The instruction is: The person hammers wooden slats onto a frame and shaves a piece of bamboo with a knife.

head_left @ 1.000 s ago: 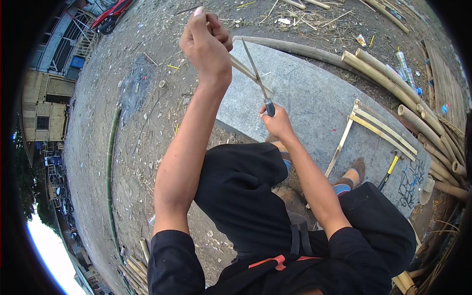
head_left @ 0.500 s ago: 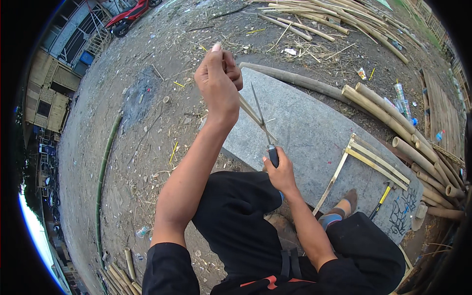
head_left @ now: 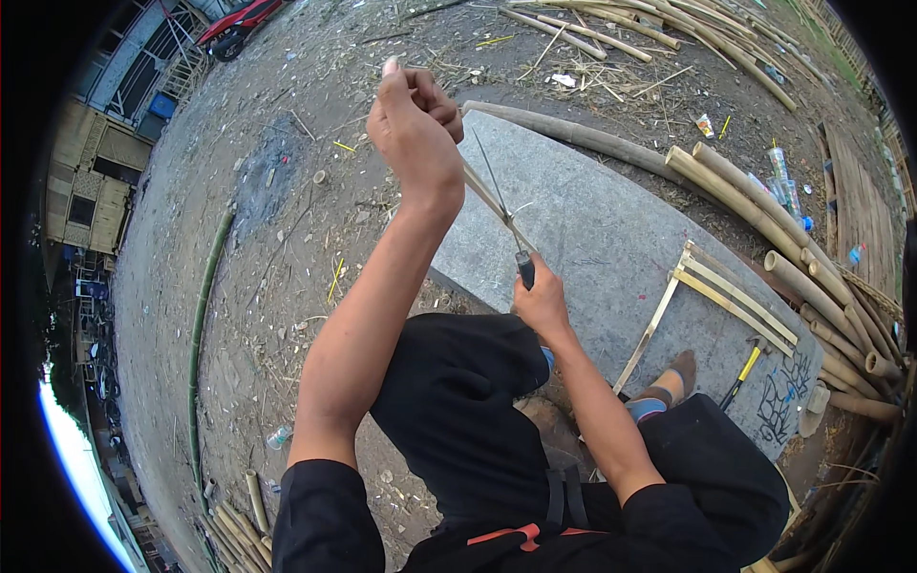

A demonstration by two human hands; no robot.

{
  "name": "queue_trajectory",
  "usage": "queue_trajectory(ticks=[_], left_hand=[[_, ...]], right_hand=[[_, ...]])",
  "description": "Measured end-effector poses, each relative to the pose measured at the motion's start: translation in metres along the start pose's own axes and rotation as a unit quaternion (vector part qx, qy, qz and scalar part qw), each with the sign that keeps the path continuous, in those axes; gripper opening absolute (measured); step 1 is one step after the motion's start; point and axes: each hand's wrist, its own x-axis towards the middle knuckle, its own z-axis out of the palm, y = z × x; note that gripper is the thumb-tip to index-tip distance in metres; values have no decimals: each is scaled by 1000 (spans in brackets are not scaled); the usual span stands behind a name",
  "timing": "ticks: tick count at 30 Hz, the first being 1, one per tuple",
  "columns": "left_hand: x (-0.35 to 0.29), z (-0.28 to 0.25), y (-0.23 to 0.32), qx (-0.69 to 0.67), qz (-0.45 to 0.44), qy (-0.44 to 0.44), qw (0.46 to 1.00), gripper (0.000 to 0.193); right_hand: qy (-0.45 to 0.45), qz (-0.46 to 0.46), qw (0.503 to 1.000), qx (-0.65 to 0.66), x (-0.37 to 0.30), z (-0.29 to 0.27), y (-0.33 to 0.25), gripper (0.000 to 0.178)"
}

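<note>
My left hand (head_left: 417, 134) is raised and closed around the upper end of a thin bamboo strip (head_left: 487, 201) that slants down to the right. My right hand (head_left: 541, 304) grips the dark handle of a knife (head_left: 506, 229) whose narrow blade points up and lies against the strip. Both hands work above my black-clad knee (head_left: 458, 401) and the near corner of a grey stone slab (head_left: 592, 239).
Split bamboo slats (head_left: 731, 291) and a yellow-handled hammer (head_left: 740, 372) lie on the slab by my sandalled foot (head_left: 669, 382). Thick bamboo poles (head_left: 764, 220) are stacked at the right. A long green bamboo pole (head_left: 199, 334) lies on the dirt at left, with cut pieces (head_left: 239, 520) below it.
Both hands have drifted down and right in view while keeping hold of strip and knife. My left hand has come closer to the right hand.
</note>
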Motion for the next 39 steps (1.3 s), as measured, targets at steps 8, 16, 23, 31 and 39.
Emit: queue_trajectory(ticks=[8,16,23,31,39], left_hand=[[1,0,-5,-15,6,-31,999,46],[2,0,-7,-11,23,-27,999,46],[-2,3,-2,-9,12,-6,1000,47],[2,1,-7,-9,19,-53,998,46],[3,-2,-8,-4,25,-52,998,44]], right_hand=[[-187,245,887,344,4,-20,-13,17],[10,-14,986,167,-12,-36,-100,15],[-12,54,998,2,-2,-7,-8,26],[-148,248,895,341,3,-11,-16,16],[-34,72,964,252,-7,-33,-86,11]])
